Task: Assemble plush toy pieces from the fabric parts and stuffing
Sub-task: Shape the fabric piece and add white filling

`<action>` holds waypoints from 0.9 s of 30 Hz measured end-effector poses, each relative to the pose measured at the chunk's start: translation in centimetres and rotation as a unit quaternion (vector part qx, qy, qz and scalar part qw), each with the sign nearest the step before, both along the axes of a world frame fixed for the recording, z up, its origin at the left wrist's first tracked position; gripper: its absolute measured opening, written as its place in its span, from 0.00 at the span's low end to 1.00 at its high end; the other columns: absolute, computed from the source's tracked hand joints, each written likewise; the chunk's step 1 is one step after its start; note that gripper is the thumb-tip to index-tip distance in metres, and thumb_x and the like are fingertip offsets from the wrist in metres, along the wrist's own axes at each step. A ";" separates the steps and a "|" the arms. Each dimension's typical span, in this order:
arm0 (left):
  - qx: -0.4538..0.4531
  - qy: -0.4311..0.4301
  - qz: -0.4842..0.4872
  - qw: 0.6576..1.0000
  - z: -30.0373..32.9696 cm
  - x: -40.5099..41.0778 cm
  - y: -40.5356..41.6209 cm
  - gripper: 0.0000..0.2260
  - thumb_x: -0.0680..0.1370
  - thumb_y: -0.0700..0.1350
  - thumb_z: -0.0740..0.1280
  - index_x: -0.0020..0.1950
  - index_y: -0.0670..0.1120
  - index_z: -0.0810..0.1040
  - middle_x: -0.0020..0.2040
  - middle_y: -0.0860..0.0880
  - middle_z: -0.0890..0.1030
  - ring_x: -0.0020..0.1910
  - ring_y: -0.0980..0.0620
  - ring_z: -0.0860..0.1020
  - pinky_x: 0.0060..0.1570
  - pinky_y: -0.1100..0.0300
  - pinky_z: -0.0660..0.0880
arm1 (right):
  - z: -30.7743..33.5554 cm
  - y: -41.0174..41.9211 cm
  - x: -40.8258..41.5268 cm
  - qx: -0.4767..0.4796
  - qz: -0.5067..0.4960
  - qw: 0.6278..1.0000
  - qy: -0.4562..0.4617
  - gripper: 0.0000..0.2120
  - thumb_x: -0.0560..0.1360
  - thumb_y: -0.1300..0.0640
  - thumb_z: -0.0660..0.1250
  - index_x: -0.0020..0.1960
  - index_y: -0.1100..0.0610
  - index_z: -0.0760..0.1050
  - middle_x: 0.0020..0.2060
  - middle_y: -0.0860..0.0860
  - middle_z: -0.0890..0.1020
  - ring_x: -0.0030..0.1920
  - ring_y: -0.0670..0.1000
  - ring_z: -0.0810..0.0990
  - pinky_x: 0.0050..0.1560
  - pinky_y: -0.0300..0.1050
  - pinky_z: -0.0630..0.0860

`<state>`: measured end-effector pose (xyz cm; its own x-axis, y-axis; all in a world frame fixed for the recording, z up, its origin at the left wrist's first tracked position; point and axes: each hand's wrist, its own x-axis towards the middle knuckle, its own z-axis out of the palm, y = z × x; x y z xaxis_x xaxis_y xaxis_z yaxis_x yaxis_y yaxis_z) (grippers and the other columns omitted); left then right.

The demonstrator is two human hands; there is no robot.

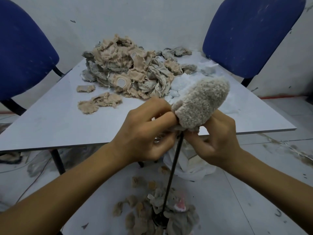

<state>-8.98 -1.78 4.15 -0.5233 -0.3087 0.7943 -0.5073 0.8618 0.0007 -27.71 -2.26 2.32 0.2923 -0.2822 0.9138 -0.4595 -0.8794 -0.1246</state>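
Fleece pouch, beige and fuzzy, sits just right of the frame's centre, turned plush side out and looking plump. Its open end points down over a thin black rod that rises from the bottom centre of the frame. The left hand pinches the pouch's mouth with curled fingers, and the right hand grips the same edge from the other side; both are closed on the fabric, close together.

Judging by its rounded shape, this piece seems turned and perhaps part filled, though whether stuffing is inside cannot be seen. Much is left: a large heap of fabric pieces, still inside out, lies in the upper middle of the frame, with two stray ones nearer the left. White stuffing is piled just behind the pouch. More beige pieces lie on the floor at the bottom centre around the rod's base; finished or not, I cannot tell.

The bench is pale grey, set corner-on. Two blue chairs stand at the upper left and upper right against a scuffed white wall. A white bag slumps under the bench edge, and the tiled floor is littered with scraps.
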 end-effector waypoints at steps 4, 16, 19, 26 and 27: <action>-0.003 -0.011 -0.003 1.000 -1.0 -0.2 0.1 0.06 0.73 0.35 0.66 0.37 0.36 0.79 0.40 0.39 0.78 0.36 0.41 0.73 0.33 0.48 0.69 | -1.9 0.0 -1.2 0.013 0.031 0.999 0.033 0.08 0.82 0.54 0.59 0.52 0.59 0.72 0.36 0.60 0.81 0.37 0.54 0.75 0.40 0.35 0.70; 0.119 -0.121 0.036 0.985 -11.8 1.4 1.2 0.06 0.78 0.39 0.66 0.46 0.39 0.82 0.43 0.42 0.81 0.37 0.42 0.75 0.32 0.50 0.73 | -11.7 0.9 -1.4 0.202 0.029 0.959 0.197 0.10 0.79 0.59 0.65 0.48 0.65 0.81 0.44 0.58 0.81 0.42 0.59 0.76 0.43 0.50 0.73; 0.154 -0.164 0.033 0.974 -12.0 2.0 1.7 0.06 0.75 0.38 0.68 0.49 0.38 0.82 0.45 0.42 0.81 0.37 0.43 0.75 0.32 0.50 0.73 | -11.1 1.1 -1.4 0.212 0.026 0.954 0.210 0.10 0.78 0.59 0.66 0.49 0.65 0.81 0.45 0.60 0.81 0.42 0.60 0.76 0.44 0.52 0.73; 0.152 -0.159 -0.068 0.973 -5.8 2.7 0.3 0.10 0.75 0.42 0.73 0.54 0.44 0.77 0.45 0.43 0.82 0.39 0.46 0.80 0.35 0.54 0.78 | -5.6 1.2 -1.3 0.212 0.045 0.963 0.157 0.12 0.76 0.57 0.65 0.43 0.66 0.79 0.39 0.57 0.77 0.41 0.55 0.73 0.40 0.51 0.72; 0.157 -0.151 -0.072 0.973 -4.4 2.7 -0.2 0.10 0.75 0.42 0.73 0.55 0.42 0.79 0.46 0.43 0.82 0.41 0.46 0.80 0.37 0.53 0.79 | -4.2 0.8 -1.2 0.212 0.040 0.968 0.130 0.12 0.75 0.56 0.65 0.42 0.65 0.78 0.38 0.56 0.77 0.41 0.54 0.73 0.40 0.49 0.71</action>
<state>-6.31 -1.95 -0.23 -0.7744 -0.4170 0.4758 -0.3983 0.9056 0.1454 -28.94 -1.42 -1.91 0.5328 -0.5826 0.6137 -0.4558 -0.8087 -0.3719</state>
